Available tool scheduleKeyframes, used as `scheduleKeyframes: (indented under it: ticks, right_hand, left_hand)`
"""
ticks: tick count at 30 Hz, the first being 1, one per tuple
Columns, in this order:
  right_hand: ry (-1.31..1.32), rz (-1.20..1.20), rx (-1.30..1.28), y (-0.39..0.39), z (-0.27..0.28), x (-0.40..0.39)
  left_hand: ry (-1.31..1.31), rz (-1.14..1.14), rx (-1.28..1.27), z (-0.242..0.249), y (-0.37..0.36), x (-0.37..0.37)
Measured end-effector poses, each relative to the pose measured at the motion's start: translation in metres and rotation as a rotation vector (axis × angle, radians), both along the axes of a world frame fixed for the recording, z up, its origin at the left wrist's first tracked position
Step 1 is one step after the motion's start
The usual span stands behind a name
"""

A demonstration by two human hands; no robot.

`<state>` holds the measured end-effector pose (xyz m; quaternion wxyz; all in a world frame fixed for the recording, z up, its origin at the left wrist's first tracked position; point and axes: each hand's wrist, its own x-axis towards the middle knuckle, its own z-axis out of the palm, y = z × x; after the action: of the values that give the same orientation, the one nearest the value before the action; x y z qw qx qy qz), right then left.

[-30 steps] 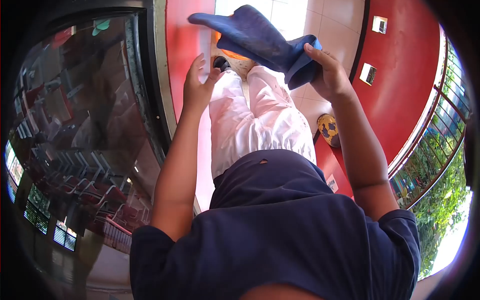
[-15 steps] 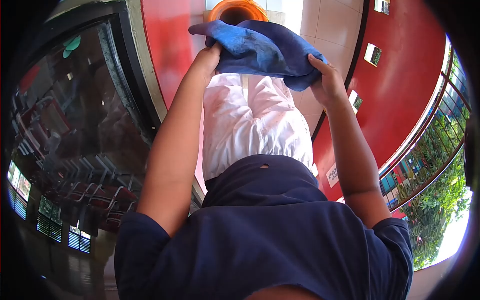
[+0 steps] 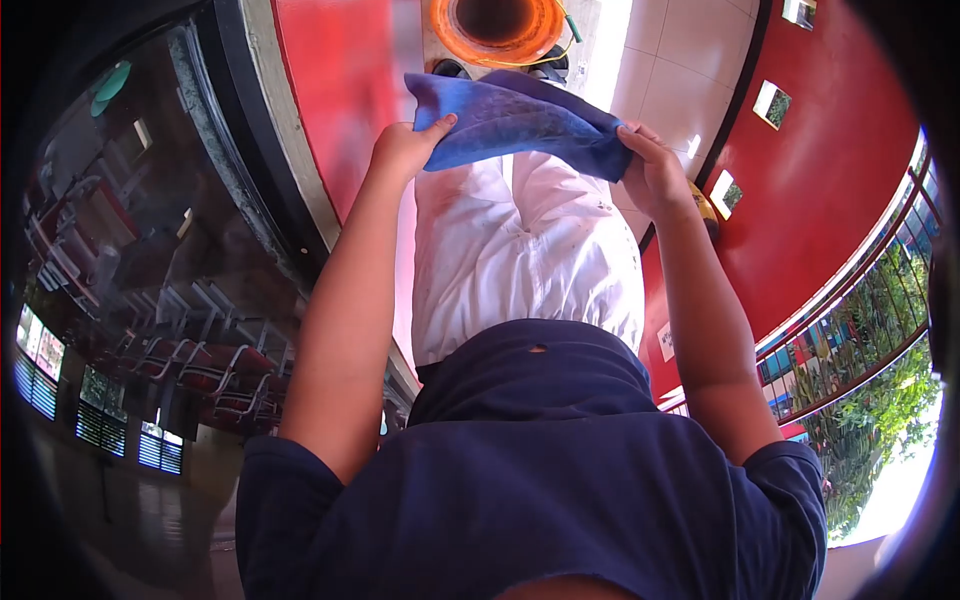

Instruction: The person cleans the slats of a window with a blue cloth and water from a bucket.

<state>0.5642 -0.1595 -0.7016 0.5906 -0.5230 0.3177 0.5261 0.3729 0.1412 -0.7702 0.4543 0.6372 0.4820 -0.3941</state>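
A blue cloth [image 3: 520, 125] with darker stains and a dark navy upper part is stretched between my two hands, in front of my white trousers [image 3: 530, 260]. My left hand [image 3: 408, 148] is closed on its left end, thumb on top. At the right end, my right hand [image 3: 655, 172] pinches the cloth's edge between thumb and fingers. Beyond the cloth, at the top of the view, stands an orange bucket [image 3: 455, 40] with a dark interior; a thin yellow-green handle lies along its rim. Dark shoes [image 3: 548, 68] show partly below the bucket.
A window [image 3: 190, 290] in a black frame is on the left, with stacked chairs visible in it. On the right runs a red wall [image 3: 830, 150] with small square openings, then a railing [image 3: 850, 390] with plants behind. Pale floor tiles [image 3: 670, 90] lie beyond my right hand.
Both hands have lowered slightly and the cloth is folded into a flatter, narrower band. More of the bucket, its handle and the shoes now shows.
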Motion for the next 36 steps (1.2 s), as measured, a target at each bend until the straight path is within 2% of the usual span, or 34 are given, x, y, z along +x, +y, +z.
scheduleKeyframes:
  ticks: [3, 6, 7, 10, 13, 19, 22, 23, 27, 30, 33, 36]
  right_hand:
    - [-0.057, -0.083, -0.065, -0.003, -0.002, 0.006]
    - [0.109, 0.100, -0.102, -0.006, -0.005, 0.015]
    - [0.127, 0.169, -0.231, -0.002, -0.009, 0.013]
    - [0.115, 0.502, -0.310, -0.013, -0.036, 0.007]
    - [-0.006, 0.469, -0.365, -0.021, -0.072, 0.009]
    - [-0.258, 0.582, -0.560, 0.012, -0.090, 0.020]
    - [-0.323, 0.598, -0.614, 0.020, -0.113, 0.031]
    - [-0.313, 0.626, -0.616, 0.022, -0.122, 0.037]
    - [-0.286, 0.708, -0.590, 0.038, -0.154, 0.053]
    - [-0.325, 0.755, -0.427, 0.050, -0.189, 0.060]
    - [-0.354, 0.803, -0.323, 0.064, -0.226, 0.060]
    - [-0.447, 0.905, -0.338, 0.089, -0.261, 0.038]
  left_hand:
    - [0.062, 0.042, 0.056, 0.001, 0.003, -0.002]
    - [-0.176, 0.302, 0.102, -0.012, -0.002, -0.013]
    - [-0.276, 0.410, 0.056, -0.016, -0.007, -0.017]
    - [-0.338, 0.476, -0.007, -0.023, -0.012, -0.022]
    - [-0.258, 0.382, 0.147, -0.027, -0.018, -0.024]
    - [-0.155, 0.401, 0.001, -0.046, -0.004, -0.016]
    - [-0.097, 0.345, 0.108, -0.057, 0.003, 0.002]
    - [-0.120, 0.411, 0.113, -0.052, 0.003, 0.016]
    - [-0.161, 0.410, 0.088, -0.079, 0.008, 0.037]
    - [-0.290, 0.290, 0.104, -0.107, 0.009, 0.047]
    - [-0.289, 0.100, 0.054, -0.132, 0.002, 0.068]
    - [-0.249, -0.081, 0.010, -0.152, -0.017, 0.093]
